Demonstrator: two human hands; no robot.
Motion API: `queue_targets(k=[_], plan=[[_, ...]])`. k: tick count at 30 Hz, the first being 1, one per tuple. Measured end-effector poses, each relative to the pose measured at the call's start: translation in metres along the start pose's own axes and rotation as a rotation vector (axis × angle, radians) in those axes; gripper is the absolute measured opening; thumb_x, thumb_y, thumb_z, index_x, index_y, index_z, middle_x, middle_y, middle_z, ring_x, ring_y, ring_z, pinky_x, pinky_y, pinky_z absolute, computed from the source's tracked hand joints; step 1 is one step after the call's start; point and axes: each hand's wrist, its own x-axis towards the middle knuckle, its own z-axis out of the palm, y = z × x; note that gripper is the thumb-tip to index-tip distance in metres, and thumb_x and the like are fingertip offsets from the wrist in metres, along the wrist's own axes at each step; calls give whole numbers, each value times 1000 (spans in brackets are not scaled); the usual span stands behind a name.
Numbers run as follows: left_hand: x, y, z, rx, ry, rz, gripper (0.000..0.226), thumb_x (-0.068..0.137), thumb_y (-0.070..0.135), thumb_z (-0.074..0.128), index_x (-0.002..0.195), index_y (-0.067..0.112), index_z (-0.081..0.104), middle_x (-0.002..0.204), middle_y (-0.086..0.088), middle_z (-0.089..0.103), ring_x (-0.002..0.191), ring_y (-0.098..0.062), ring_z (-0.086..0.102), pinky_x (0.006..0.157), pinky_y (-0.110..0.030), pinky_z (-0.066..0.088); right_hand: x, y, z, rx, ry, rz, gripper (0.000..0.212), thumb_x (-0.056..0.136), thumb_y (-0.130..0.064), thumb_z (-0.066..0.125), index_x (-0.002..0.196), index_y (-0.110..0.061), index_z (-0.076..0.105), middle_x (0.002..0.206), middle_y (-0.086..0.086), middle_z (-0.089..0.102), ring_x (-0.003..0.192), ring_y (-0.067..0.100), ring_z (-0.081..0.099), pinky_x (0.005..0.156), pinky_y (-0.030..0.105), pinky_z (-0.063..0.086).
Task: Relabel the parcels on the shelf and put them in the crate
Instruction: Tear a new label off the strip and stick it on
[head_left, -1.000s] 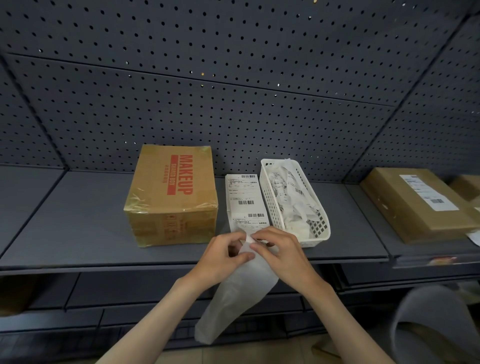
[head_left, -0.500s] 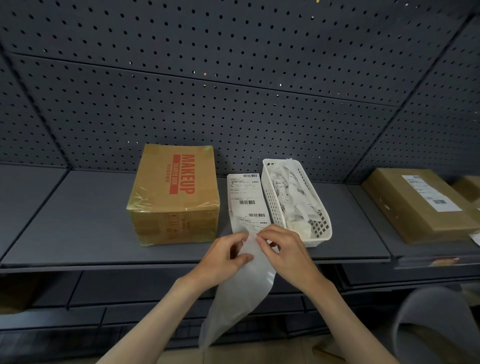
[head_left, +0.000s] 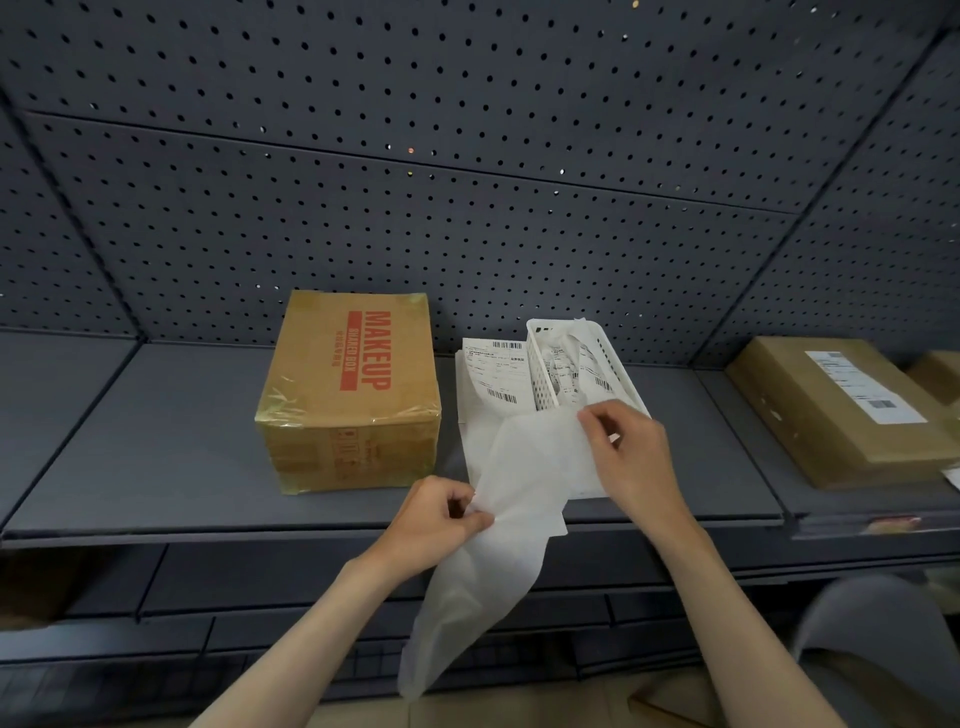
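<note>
- The left hand (head_left: 441, 514) pinched the lower corner of a thin, translucent backing sheet (head_left: 483, 571); the right hand (head_left: 631, 452) pinched the white label (head_left: 540, 447) at its upper corner, both with fingers curled tight.
- The MAKEUP parcel (head_left: 353, 395), a tape-wrapped cardboard box with glossy, wrinkled film on its edges, sat just left of the left hand on the grey shelf (head_left: 156, 467).
- Beyond the right hand stood a perforated white plastic basket (head_left: 618, 358) of curled label scraps, with a printed label sheet (head_left: 493, 374) flat beside it.
- Well right of both hands lay 1 flat labelled parcel (head_left: 831, 410).
- Risk, as I judged it: the limp label could fold and stick to itself if peeled unevenly, or tear if pulled sharply.
- No crate was in view.
</note>
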Motion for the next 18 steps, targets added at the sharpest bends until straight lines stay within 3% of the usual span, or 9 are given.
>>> queue_targets(k=[5,9,12,18], plan=[[4,2,1,54,55,-19,48,85,20,74,59,-3,42,55,-1,33,52,-11,34,55,-26,30,22,-4,-27,31,130,94,13,101,-17,61,94,-17,72,84,-16,67,73,-7,59,62,8,43],[6,4,2,72,89,-68,36,85,18,74,61,-4,59,55,0,47,52,-6,44,52,-15,34,36,-5,-41,27,236,146,15,102,-20,60,101,-13,73,84,-16,66,76,-2,59,66,12,42],[8,4,3,77,107,-98,33,84,17,73,66,-8,62,57,-2,48,54,-7,44,52,-18,33,41,-7,-46,38,321,167,19,102,-20,59,105,-8,74,85,-9,67,77,-2,59,66,13,43],[9,7,3,104,127,-130,33,84,17,71,66,-9,61,56,-2,45,51,-7,41,47,-17,29,45,-14,-56,55,447,164,19,102,-17,58,107,-7,74,89,0,68,75,-1,59,64,-1,41]])
